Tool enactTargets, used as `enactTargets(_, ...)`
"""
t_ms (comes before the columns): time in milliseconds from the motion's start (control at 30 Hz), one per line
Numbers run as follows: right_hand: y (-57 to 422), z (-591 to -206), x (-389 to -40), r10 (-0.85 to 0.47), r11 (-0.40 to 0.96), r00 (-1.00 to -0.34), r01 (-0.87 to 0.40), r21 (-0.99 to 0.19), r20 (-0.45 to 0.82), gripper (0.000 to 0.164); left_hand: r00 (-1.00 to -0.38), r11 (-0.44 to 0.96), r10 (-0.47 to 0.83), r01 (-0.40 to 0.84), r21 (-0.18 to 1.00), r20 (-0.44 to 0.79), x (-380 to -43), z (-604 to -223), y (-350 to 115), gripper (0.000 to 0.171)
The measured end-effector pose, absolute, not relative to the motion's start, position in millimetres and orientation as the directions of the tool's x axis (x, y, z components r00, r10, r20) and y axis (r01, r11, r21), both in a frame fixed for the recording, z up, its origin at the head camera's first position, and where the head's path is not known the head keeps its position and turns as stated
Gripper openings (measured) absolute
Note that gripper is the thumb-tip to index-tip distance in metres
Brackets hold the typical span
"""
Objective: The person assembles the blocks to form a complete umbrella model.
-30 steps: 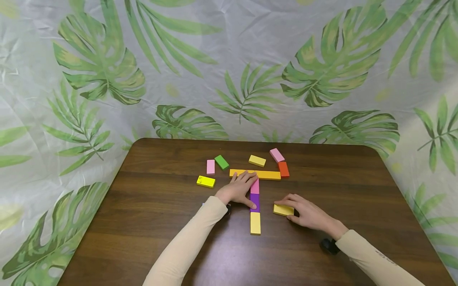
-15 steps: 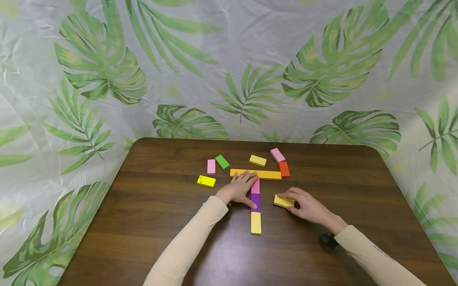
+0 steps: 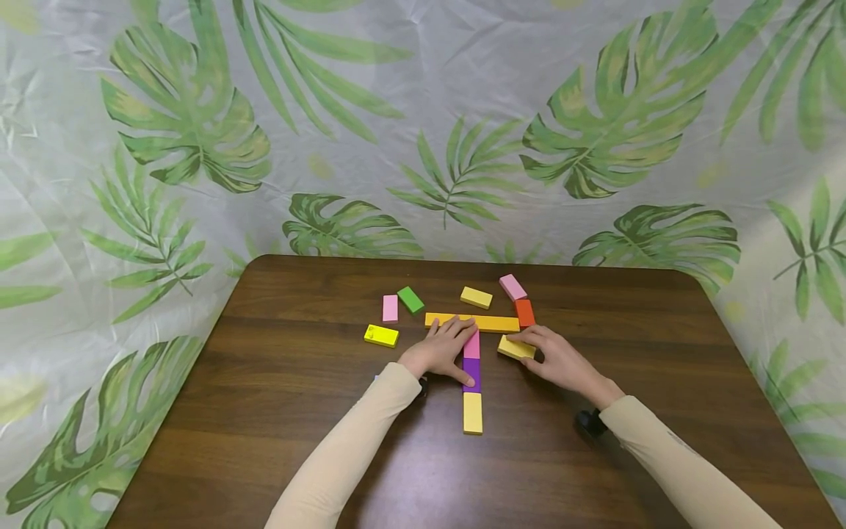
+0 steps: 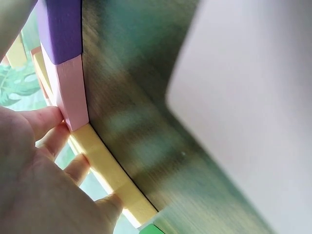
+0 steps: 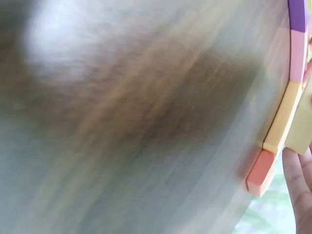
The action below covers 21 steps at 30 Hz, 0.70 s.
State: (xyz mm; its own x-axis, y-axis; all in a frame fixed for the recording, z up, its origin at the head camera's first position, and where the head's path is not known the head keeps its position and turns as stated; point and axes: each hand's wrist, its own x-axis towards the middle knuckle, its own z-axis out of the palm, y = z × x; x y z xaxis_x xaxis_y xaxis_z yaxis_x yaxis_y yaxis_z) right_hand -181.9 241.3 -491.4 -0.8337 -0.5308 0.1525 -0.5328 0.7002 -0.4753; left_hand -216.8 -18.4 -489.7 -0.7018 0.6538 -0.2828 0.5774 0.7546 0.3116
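Observation:
My left hand [image 3: 441,349] lies with extended fingers over a T of wooden blocks. Its fingertips touch the orange bar [image 3: 499,324] across the top, and the thumb rests on the purple block [image 3: 472,366] of the stem. Between these sits a pink block [image 3: 472,345]; a pale yellow block [image 3: 472,413] ends the stem. In the left wrist view, the fingers [image 4: 78,168] press along the bar's side. My right hand [image 3: 560,360] pinches another pale yellow block [image 3: 512,347] just below the bar's right half, also seen as a yellow block [image 5: 300,124] in the right wrist view.
A red block [image 3: 525,312] stands at the bar's right end, with a pink block [image 3: 512,286] behind it. Beyond the bar lies a yellow block [image 3: 476,297]. Green [image 3: 410,299], pink [image 3: 390,308] and bright yellow [image 3: 381,336] blocks lie left. A leaf-print cloth [image 3: 463,184] hangs behind the table.
My right hand has moved the yellow block away from me and slightly left, up toward the orange bar. My left hand has stayed in place on the T.

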Motion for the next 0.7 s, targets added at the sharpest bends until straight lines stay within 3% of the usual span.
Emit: enactTargets(700, 225.4, -492.2, -229.1, -0.426, 0.732, -0.871, -0.491, -0.472, 0.245, 0.036, -0.702, 0.753, 0.656, 0.579, 0.314, -0.277, -217.7, -489.1, -18.4, 0.107)
